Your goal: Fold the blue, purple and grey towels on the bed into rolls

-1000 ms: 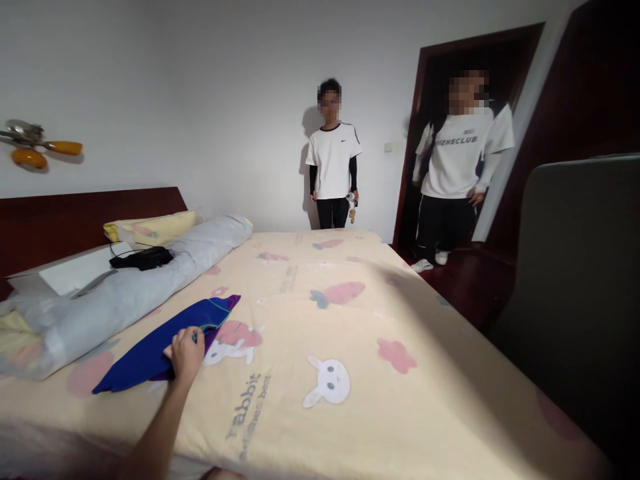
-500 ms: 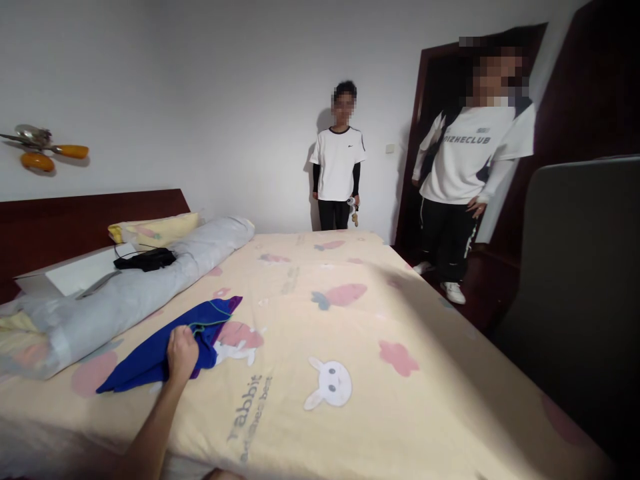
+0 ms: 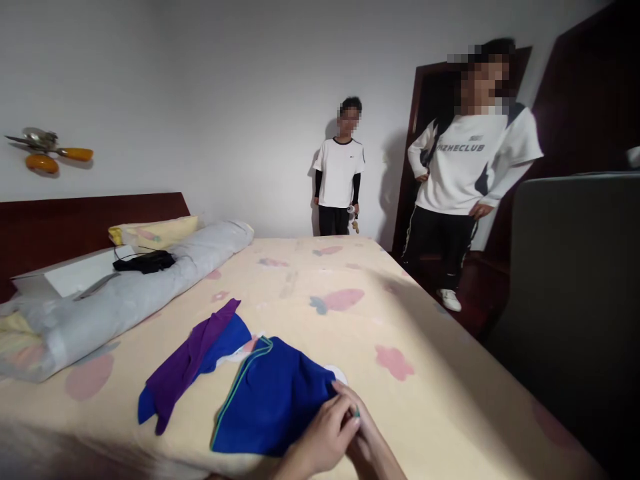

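A blue cloth with green edging is spread on the bed near me, its right end bunched at my hands. My left hand is closed on that end, fingers curled. My right hand meets it from the right, fingers pressed together, and a bit of green edging shows between the two hands. The exact grip of each is partly hidden. To the left lies a purple cloth, folded over more blue fabric and touched by neither hand.
A patterned sheet covers the bed. Along its left side lie a grey rolled bedding bundle, a black item and a pillow. Two people in white tops stand beyond the bed. A dark panel rises at the right.
The blue and purple cloth, bunched under one hand before, now lies as separate pieces. The blue one has come right and toward me, with both hands at its end. The person at right shifted stance.
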`<state>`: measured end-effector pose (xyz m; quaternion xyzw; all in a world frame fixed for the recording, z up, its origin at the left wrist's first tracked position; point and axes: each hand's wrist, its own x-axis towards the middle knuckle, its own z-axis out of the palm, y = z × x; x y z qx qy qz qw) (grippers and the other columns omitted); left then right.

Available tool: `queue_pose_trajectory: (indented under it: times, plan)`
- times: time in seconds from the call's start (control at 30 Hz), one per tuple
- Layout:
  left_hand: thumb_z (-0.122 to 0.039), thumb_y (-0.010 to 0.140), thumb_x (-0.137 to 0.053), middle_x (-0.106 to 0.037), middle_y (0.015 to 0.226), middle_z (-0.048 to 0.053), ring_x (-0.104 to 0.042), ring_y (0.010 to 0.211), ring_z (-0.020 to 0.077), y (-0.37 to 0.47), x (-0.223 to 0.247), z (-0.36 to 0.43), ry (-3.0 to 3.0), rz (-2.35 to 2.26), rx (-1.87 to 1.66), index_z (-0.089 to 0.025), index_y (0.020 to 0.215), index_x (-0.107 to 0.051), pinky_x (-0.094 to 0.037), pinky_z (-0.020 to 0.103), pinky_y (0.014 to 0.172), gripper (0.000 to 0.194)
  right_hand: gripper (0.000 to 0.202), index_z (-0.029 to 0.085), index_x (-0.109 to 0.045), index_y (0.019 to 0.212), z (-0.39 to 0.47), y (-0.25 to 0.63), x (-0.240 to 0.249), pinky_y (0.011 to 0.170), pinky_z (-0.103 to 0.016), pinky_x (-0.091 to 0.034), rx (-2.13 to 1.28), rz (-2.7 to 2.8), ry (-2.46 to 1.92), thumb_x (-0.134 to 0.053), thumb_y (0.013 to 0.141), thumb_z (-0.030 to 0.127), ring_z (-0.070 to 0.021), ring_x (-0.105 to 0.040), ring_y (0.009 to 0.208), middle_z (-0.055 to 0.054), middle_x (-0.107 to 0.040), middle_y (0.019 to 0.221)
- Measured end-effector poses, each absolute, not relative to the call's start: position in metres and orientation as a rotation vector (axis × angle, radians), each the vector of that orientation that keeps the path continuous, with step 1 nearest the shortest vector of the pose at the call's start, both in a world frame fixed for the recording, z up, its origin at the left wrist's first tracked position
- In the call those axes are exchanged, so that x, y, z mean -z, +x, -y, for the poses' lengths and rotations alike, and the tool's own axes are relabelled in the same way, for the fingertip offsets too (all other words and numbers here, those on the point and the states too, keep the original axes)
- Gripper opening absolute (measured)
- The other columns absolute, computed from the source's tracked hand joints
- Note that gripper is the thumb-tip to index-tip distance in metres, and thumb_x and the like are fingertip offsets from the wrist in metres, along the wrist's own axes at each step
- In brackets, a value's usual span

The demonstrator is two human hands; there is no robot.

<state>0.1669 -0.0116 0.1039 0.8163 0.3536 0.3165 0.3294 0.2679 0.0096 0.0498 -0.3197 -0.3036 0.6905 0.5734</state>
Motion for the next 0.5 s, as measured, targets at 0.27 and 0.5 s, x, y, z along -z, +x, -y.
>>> queue_pose_trajectory:
  times: [0.27,0.5]
  plan:
    - [-0.03,0.086,-0.047,-0.069,0.098,0.008,-0.061,0.1,0.0236,0.06,-0.089,-0.076,1.962,-1.514,-1.135,-0.022,0.088,-0.068,-0.046,0.037,0.095,0.022,0.033,0.018,-0.072,0.081,-0.051,0.34,-0.057,0.075,-0.032,-0.049,-1.057,1.35,-1.248,-0.048,0.063,0.03,-0.0216,-0.064,0.075,-0.003,-0.07,0.074]
    - [-0.023,0.071,-0.061,-0.07,0.101,0.011,-0.062,0.105,0.028,0.031,-0.048,-0.109,1.8,-1.731,-1.111,-0.019,0.09,-0.068,-0.043,0.042,0.098,0.02,0.048,0.014,-0.068,0.109,-0.085,0.371,-0.061,0.11,-0.053,-0.024,-0.571,1.257,-1.554,-0.048,0.066,0.022,-0.0348,-0.045,0.126,-0.017,-0.06,0.123]
